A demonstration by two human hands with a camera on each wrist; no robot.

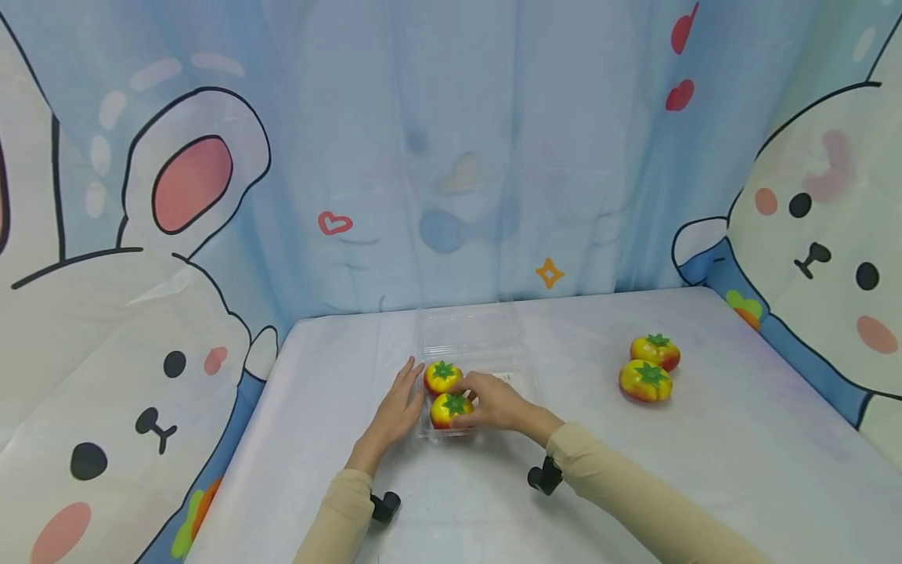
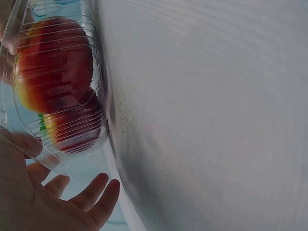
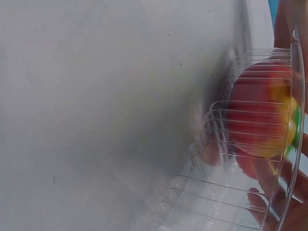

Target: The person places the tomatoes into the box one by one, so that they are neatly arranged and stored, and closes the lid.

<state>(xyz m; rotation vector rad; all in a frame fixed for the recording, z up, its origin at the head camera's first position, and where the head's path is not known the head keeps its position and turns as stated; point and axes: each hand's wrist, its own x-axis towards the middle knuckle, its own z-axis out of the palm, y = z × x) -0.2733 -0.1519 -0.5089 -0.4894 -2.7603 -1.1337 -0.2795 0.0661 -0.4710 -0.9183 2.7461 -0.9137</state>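
White cloth point(image 1: 437, 509) spreads before us. At lower centre, our left hand point(image 1: 395, 411) lies fingers extended at the left edge of a clear container point(image 1: 521, 382), while our right hand point(image 1: 496, 401) grips the front fruit point(image 1: 444, 412) inside. Directly behind sits the rear fruit point(image 1: 440, 377), the pair running front to back. Right of centre, nearer our right hand, lie two loose fruits point(image 1: 645, 381); beyond hangs a blue curtain point(image 1: 451, 117).

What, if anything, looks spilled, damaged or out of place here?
Nothing stands out. Two yellow-red fruits are in the clear box, its lid open, and two more fruits rest close together on the white table. All four show their green tops upward; I see no spill or damage.
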